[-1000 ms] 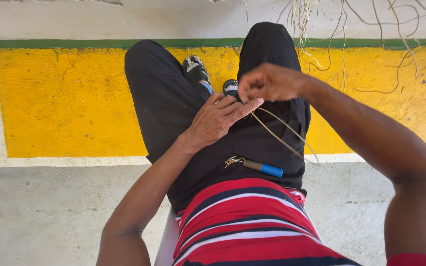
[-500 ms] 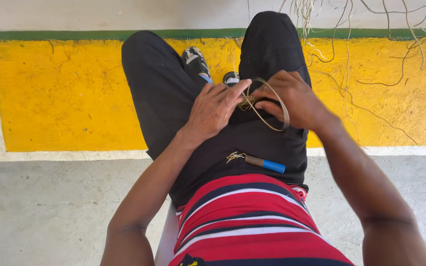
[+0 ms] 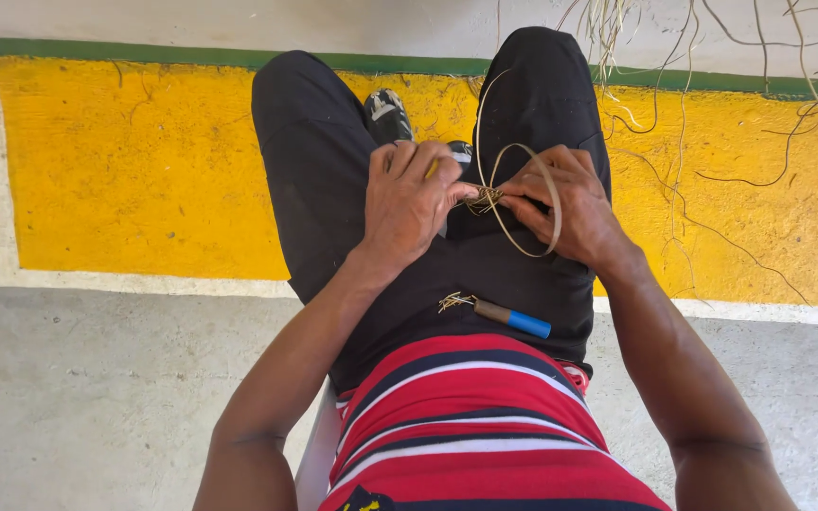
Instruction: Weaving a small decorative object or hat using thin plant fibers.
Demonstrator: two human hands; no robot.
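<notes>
A small woven knot [image 3: 485, 198] is pinched between left hand [image 3: 409, 203] and right hand [image 3: 570, 203], its strip loop [image 3: 553, 203] arched over the right hand above the lap.

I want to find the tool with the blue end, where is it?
In the head view, the blue-tipped tool lies on the person's lap, on the black trousers, just above the striped shirt and below both hands, touched by neither.

A seated person's lap [image 3: 513, 274], in black trousers, carries a small tool with a blue handle [image 3: 511, 318], lying across it near the striped shirt. Below, a grey concrete floor [image 3: 97, 397] meets a yellow painted band [image 3: 134, 161], with loose pale fibre strands [image 3: 702, 142] scattered at upper right.
</notes>
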